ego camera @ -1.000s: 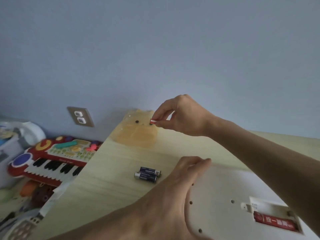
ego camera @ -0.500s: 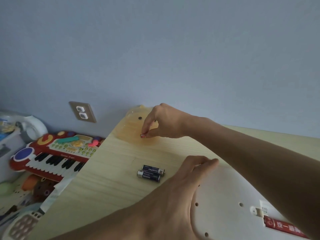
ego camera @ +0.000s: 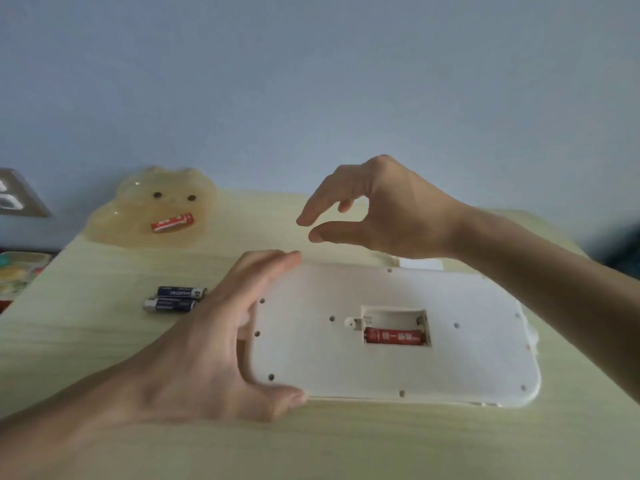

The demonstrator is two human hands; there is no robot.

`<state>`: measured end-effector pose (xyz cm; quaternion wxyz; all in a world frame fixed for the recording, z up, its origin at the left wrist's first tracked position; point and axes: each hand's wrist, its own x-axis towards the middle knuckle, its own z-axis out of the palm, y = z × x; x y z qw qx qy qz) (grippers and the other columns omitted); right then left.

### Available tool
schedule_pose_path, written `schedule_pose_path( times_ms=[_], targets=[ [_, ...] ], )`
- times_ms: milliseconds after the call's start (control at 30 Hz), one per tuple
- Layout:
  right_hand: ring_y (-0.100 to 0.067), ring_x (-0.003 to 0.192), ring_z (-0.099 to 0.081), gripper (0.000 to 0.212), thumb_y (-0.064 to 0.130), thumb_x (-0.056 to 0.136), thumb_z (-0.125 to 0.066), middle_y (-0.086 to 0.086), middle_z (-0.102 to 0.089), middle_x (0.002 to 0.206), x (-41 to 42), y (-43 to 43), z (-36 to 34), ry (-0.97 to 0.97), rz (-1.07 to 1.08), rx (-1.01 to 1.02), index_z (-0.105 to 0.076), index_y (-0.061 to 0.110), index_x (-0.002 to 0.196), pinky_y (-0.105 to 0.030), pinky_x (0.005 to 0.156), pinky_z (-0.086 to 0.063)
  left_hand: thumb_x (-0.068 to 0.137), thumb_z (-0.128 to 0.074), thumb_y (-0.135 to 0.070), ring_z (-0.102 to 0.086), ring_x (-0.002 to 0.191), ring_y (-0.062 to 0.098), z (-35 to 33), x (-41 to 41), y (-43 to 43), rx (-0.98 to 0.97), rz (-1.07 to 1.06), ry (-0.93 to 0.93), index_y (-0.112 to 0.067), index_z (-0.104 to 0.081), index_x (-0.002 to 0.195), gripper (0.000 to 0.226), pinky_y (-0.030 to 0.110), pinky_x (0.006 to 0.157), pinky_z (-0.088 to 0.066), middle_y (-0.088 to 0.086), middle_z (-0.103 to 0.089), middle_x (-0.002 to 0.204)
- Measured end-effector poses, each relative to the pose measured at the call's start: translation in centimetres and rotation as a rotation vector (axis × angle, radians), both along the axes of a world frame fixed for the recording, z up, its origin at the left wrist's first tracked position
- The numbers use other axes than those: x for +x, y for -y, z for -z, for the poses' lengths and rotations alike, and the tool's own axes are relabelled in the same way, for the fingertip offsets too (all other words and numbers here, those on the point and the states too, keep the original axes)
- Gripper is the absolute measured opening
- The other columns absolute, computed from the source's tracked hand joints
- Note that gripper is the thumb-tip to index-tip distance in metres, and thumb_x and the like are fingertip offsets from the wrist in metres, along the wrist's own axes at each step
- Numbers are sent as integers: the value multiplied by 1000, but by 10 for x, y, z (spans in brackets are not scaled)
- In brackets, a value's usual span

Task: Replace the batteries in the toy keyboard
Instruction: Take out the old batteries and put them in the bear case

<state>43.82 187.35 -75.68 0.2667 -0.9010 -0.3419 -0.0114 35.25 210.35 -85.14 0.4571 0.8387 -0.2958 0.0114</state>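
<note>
Face-down toy keyboard [ego camera: 467,362] by the table's front edge, one red battery [ego camera: 394,337] in its bay.
The left hand [ego camera: 207,351] clamps its left end; the right hand [ego camera: 377,209] hovers over its far edge, fingers apart. A second red battery [ego camera: 172,222] lies on the amber tray [ego camera: 135,216] at the far-left corner.

Pale wood-grain desk [ego camera: 86,358] against a blue-grey wall [ego camera: 311,81]; translucent amber bear-shaped tray [ego camera: 131,202] at its far left corner; wall socket [ego camera: 24,199] at left edge, blurred colourful toy [ego camera: 20,275] below it.
</note>
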Motion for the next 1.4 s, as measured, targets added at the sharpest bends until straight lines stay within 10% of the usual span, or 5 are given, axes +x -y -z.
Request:
schedule_pose_path(
  times_ms=[367, 667, 1400],
  targets=[
    [-15, 121, -62, 22, 36, 88, -79, 12, -72, 121, -101, 89, 40, 95, 74, -29, -82, 23, 106, -38, 96, -53, 45, -97, -36, -40, 145, 7, 3, 6, -14, 84, 49, -56, -51, -32, 151, 125, 17, 110, -38, -17, -31, 157],
    [-18, 131, -52, 27, 42, 88, -77, 13, -65, 129, -111, 89, 47, 107, 81, -59, -80, 26, 109, -43, 103, -46, 43, -94, -47, -39, 147, 11, 10, 7, -22, 55, 37, -46, -52, -31, 151, 125, 42, 112, -44, -15, -33, 158],
    [-23, 102, -51, 31, 57, 90, -63, -2, -56, 117, -86, 37, 30, 263, -183, -433, -72, 30, 102, -40, 86, -44, 44, -93, -46, -42, 144, 9, -2, 4, -17, 94, 35, -122, -51, -30, 151, 124, 38, 107, -48, -22, -31, 156]
  ],
)
